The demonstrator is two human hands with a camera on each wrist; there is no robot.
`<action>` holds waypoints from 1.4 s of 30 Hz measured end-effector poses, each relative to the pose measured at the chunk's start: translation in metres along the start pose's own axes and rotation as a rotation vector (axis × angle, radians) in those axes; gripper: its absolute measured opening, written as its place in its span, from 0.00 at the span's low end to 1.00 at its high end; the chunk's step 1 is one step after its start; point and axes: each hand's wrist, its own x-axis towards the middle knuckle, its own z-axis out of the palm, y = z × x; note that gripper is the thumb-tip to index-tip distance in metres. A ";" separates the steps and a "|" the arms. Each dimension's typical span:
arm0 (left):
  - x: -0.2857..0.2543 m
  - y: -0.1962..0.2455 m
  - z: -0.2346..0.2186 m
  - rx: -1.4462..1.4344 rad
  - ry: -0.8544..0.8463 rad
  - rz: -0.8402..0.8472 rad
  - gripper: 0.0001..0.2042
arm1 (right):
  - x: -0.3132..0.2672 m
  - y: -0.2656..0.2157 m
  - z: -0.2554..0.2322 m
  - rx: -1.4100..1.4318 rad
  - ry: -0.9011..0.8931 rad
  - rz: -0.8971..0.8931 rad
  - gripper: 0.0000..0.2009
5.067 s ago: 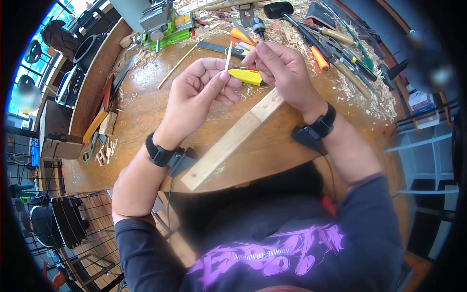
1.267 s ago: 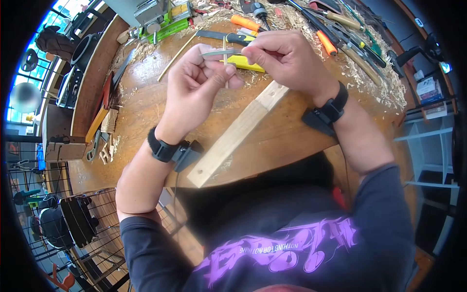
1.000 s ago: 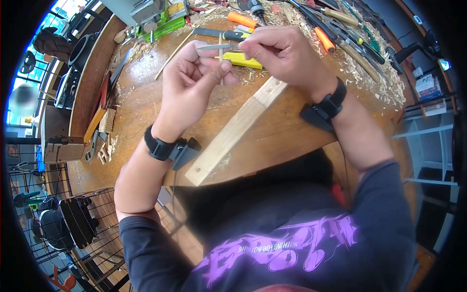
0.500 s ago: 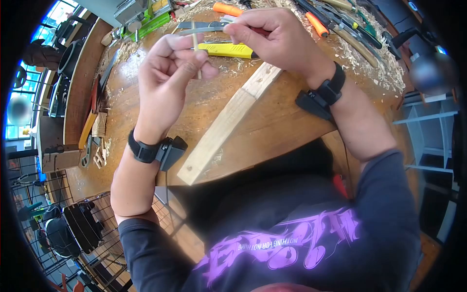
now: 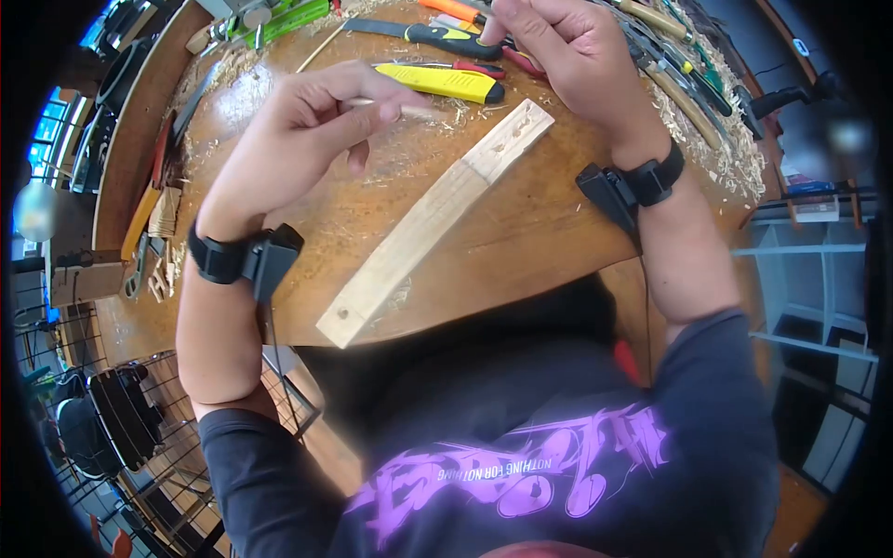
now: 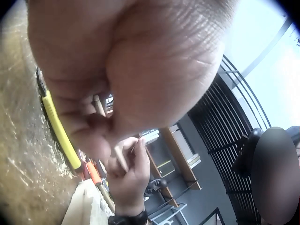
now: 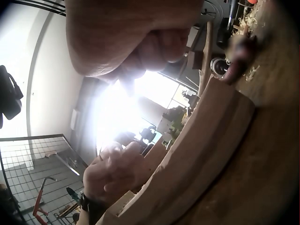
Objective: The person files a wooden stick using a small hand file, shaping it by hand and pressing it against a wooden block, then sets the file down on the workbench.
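Note:
My left hand (image 5: 321, 130) pinches a thin wooden stick (image 5: 405, 108) between thumb and fingers; the stick also shows in the left wrist view (image 6: 121, 158). Up at the right, my right hand (image 5: 572, 46) has its thumb and fingertips together in the same pinch that held a thin metal blade in the earlier frames; the blade itself is hidden now. On the table below lies a pale wooden bar (image 5: 409, 237), with small holes at its ends. A yellow utility knife (image 5: 442, 82) lies just beyond the left fingertips.
Behind the utility knife lies a flat dark blade with a black-and-yellow handle (image 5: 451, 39). Wooden-handled tools (image 5: 684, 102) rest among shavings at the right. A green metal vise (image 5: 284, 23) stands at the far left, and a wooden ledge (image 5: 149, 139) borders the left side.
The metal blade lay across the stick half a second ago; now the hands are apart. My left hand has come down left and turned the stick near level; my right has gone up right.

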 end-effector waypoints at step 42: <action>-0.008 -0.001 0.019 -0.175 -0.310 -0.379 0.13 | -0.007 -0.052 -0.015 -0.252 -1.067 0.794 0.25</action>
